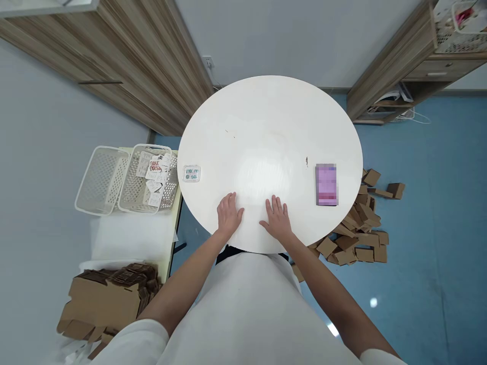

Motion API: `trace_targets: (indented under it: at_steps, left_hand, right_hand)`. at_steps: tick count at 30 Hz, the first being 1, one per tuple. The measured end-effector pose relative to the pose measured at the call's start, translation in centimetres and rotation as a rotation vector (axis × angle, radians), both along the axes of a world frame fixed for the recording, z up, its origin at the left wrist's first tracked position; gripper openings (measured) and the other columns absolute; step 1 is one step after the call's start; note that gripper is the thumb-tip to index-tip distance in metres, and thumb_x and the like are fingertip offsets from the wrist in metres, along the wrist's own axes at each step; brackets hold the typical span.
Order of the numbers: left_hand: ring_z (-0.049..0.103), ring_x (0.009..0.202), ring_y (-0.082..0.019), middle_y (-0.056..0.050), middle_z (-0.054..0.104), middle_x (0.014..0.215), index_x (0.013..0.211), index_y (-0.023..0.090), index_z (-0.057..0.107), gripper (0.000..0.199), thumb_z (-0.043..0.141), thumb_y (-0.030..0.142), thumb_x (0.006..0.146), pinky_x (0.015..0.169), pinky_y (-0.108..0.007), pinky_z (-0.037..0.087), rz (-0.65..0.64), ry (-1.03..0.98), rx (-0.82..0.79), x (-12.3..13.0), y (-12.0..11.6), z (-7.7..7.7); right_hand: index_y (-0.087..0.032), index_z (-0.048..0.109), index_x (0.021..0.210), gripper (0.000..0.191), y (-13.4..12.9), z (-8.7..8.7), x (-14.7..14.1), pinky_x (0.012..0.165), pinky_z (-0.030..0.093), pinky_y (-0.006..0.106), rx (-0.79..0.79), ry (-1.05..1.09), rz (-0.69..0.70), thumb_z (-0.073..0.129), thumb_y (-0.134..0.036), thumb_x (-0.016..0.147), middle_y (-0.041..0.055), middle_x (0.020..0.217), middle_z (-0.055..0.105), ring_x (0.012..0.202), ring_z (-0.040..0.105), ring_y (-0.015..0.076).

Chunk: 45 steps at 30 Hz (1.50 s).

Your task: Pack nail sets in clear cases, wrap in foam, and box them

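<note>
My left hand rests flat near the front edge of the white oval table, fingers apart and holding nothing. To its right, my right hand also lies palm down on the tabletop with its fingers spread and nothing in it. A small clear case with bluish-green pieces inside sits at the table's left edge, beyond my left hand. Toward the right edge lies a purple-pink rectangular item, its surface pixelated; neither hand touches it.
Two white baskets, one beside another with cards, stand on a side table at left. Flattened cardboard is stacked below them. Small cardboard boxes lie on the floor at right. Wooden cabinets stand at both back corners.
</note>
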<state>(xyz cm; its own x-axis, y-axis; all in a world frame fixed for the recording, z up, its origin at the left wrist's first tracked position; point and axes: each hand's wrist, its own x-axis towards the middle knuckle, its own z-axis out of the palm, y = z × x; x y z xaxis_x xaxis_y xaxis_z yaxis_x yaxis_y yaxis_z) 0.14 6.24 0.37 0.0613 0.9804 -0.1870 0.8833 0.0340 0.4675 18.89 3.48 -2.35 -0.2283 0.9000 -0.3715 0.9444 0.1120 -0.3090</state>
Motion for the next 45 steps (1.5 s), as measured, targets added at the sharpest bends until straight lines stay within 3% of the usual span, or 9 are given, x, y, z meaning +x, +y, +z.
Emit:
trace_targets:
  at_steps: [3, 5, 15, 21, 24, 27, 34, 38, 45]
  left_hand:
    - [0.016, 0.133, -0.028, -0.013, 0.025, 0.143, 0.135, 0.018, 0.028, 0.060, 0.046, 0.038, 0.081, 0.105, -0.046, 0.013, -0.357, 0.097, -0.016, 0.0, -1.1, 0.1]
    - [0.010, 0.134, -0.029, -0.011, 0.020, 0.145, 0.138, 0.019, 0.023, 0.064, 0.045, 0.041, 0.081, 0.106, -0.048, 0.008, -0.447, 0.149, -0.079, 0.1, -1.6, -0.3]
    - [0.003, 0.135, -0.031, -0.013, 0.011, 0.147, 0.140, 0.018, 0.014, 0.074, 0.045, 0.048, 0.079, 0.103, -0.056, 0.005, -0.402, 0.171, -0.147, 0.4, -0.8, -1.8]
    - [0.002, 0.135, -0.031, -0.012, 0.010, 0.147, 0.140, 0.019, 0.014, 0.075, 0.046, 0.047, 0.079, 0.104, -0.055, 0.004, -0.428, 0.116, -0.128, -0.5, -1.4, -0.5]
    - [0.002, 0.135, -0.031, -0.011, 0.008, 0.148, 0.140, 0.020, 0.012, 0.074, 0.041, 0.051, 0.080, 0.104, -0.055, 0.004, -0.320, 0.061, -0.107, -3.4, -1.0, 0.4]
    - [0.000, 0.135, -0.030, -0.012, 0.003, 0.148, 0.141, 0.020, 0.009, 0.075, 0.040, 0.053, 0.080, 0.104, -0.054, 0.006, -0.071, -0.021, -0.102, -8.2, 0.6, 0.7]
    - [0.013, 0.134, -0.024, -0.008, 0.012, 0.147, 0.141, 0.019, 0.009, 0.076, 0.050, 0.031, 0.078, 0.109, -0.039, 0.015, 0.350, -0.523, -0.122, -18.8, 6.2, -1.3]
    - [0.024, 0.131, -0.024, -0.008, 0.020, 0.146, 0.140, 0.018, 0.013, 0.071, 0.045, 0.021, 0.076, 0.105, -0.038, 0.027, 0.439, -0.776, -0.235, -20.8, 8.3, -2.1]
    - [0.031, 0.128, -0.024, -0.005, 0.034, 0.140, 0.135, 0.019, 0.032, 0.062, 0.044, 0.018, 0.074, 0.104, -0.037, 0.029, 0.408, -0.921, -0.311, -21.3, 9.3, -2.3]
  right_hand:
    - [-0.011, 0.009, 0.140, 0.081, 0.9, -0.5, 0.5, 0.105, 0.006, 0.052, 0.016, 0.012, 0.007, 0.044, -0.050, 0.079, 0.0163, 0.147, -0.002, 0.135, -0.002, 0.0298]
    - [-0.012, 0.008, 0.140, 0.081, 1.8, -0.5, 0.8, 0.105, 0.005, 0.053, 0.026, 0.026, 0.015, 0.045, -0.050, 0.079, 0.0156, 0.147, -0.003, 0.135, -0.002, 0.0297]
    - [-0.015, 0.003, 0.141, 0.082, 4.1, -0.5, 1.4, 0.104, 0.002, 0.054, 0.015, 0.000, 0.065, 0.045, -0.049, 0.079, 0.0128, 0.147, -0.006, 0.135, -0.002, 0.0290]
    - [-0.016, -0.006, 0.140, 0.086, 3.9, 2.2, 0.7, 0.100, 0.005, 0.061, 0.065, -0.008, 0.000, 0.043, -0.051, 0.079, 0.0133, 0.146, -0.013, 0.134, -0.002, 0.0345]
    - [-0.018, -0.009, 0.140, 0.085, 4.7, 4.1, -2.0, 0.100, 0.007, 0.060, 0.103, 0.051, -0.027, 0.042, -0.050, 0.080, 0.0119, 0.147, -0.013, 0.134, -0.002, 0.0343]
    - [-0.020, -0.005, 0.140, 0.079, 6.2, 5.1, -6.6, 0.103, 0.011, 0.056, 0.061, 0.192, -0.061, 0.040, -0.048, 0.082, 0.0098, 0.148, -0.007, 0.135, 0.001, 0.0299]
    - [-0.021, 0.012, 0.140, 0.076, 10.5, 4.5, -17.2, 0.105, 0.027, 0.041, -0.271, 0.595, -0.254, 0.048, -0.043, 0.077, 0.0058, 0.147, 0.017, 0.133, 0.020, 0.0226]
    - [-0.019, 0.015, 0.140, 0.069, 12.3, 4.1, -21.0, 0.102, 0.033, 0.038, -0.403, 0.816, -0.377, 0.042, -0.026, 0.077, 0.0043, 0.146, 0.020, 0.131, 0.026, 0.0207]
    - [-0.017, 0.018, 0.139, 0.072, 13.3, 4.0, -24.0, 0.105, 0.029, 0.036, -0.445, 1.043, -0.451, 0.040, -0.015, 0.071, 0.0006, 0.145, 0.022, 0.132, 0.023, 0.0180]
